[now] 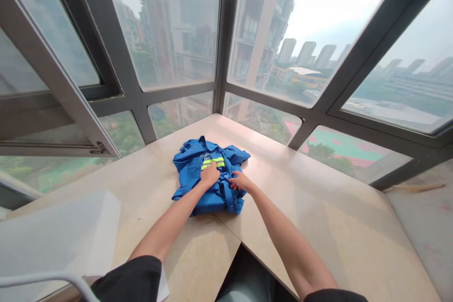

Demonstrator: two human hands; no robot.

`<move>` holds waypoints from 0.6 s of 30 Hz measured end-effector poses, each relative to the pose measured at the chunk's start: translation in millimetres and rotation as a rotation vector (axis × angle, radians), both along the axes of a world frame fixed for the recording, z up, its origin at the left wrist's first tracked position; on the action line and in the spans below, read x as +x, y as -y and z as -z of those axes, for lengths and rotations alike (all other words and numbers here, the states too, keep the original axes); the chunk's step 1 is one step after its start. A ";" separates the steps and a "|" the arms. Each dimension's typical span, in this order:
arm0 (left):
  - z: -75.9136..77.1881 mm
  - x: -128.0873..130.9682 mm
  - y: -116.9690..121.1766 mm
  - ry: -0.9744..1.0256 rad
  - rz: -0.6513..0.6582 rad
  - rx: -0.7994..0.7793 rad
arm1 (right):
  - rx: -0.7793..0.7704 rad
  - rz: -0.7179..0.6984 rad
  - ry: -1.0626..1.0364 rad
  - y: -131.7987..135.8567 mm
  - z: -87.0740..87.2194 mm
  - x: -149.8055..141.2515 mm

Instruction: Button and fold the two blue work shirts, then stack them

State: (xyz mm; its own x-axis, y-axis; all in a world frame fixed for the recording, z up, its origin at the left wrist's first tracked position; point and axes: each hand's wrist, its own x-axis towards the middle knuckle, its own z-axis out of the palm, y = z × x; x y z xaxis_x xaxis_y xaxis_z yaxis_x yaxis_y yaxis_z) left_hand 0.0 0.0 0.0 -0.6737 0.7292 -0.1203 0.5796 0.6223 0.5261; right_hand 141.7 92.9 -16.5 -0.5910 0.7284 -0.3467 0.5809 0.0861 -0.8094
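Observation:
A blue work jacket lies crumpled on the pale stone ledge, its collar toward the window corner. A yellow-green reflective stripe crosses its chest, with small white print above. My left hand is on the front of the jacket just below the stripe, its fingers closed on the cloth. To the right of it, my right hand pinches the jacket's front edge near the buttons, fingers curled. The fingertips of my left hand are partly hidden in the folds.
Grey-framed windows meet in a corner behind the ledge. At left an inner window sash stands ajar above a white box-like object. A white cable or tube curves at the lower left. The ledge's front has a dark gap.

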 end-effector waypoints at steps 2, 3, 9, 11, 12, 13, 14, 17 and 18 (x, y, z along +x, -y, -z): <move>0.1 -6.0 -0.7 0.020 -0.014 0.006 | -0.057 -0.013 -0.012 0.9 0.7 5.4; -1.1 -9.4 -1.3 0.030 -0.019 0.017 | -0.073 -0.014 -0.027 0.8 -0.1 7.6; -21.0 -23.2 -9.9 0.019 0.009 0.127 | -0.117 0.004 -0.183 -3.2 -20.8 8.2; -26.0 -23.9 -12.1 0.019 0.031 0.119 | -0.118 0.007 -0.253 -4.6 -30.5 7.0; -26.9 -23.6 -12.5 0.020 0.043 0.089 | -0.122 0.002 -0.286 -5.3 -34.7 7.1; -26.7 -22.9 -12.4 0.019 0.053 0.049 | -0.130 -0.007 -0.315 -6.0 -38.1 7.9; -25.6 -21.7 -11.6 0.015 0.060 0.007 | -0.140 -0.019 -0.339 -6.8 -40.5 9.3; -19.2 -16.7 -7.0 -0.011 0.073 -0.070 | -0.179 -0.058 -0.362 -9.3 -41.7 17.5; -17.1 -14.7 -5.3 -0.020 0.075 -0.069 | -0.193 -0.071 -0.353 -10.0 -40.6 21.1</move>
State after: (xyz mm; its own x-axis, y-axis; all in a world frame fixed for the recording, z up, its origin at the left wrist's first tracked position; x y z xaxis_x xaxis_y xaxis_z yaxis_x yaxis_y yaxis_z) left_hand -14.7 5.3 17.1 -0.6199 0.7683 -0.1595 0.6361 0.6111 0.4711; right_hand 162.8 102.9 24.0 -0.7446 0.6227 -0.2404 0.2630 -0.0574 -0.9631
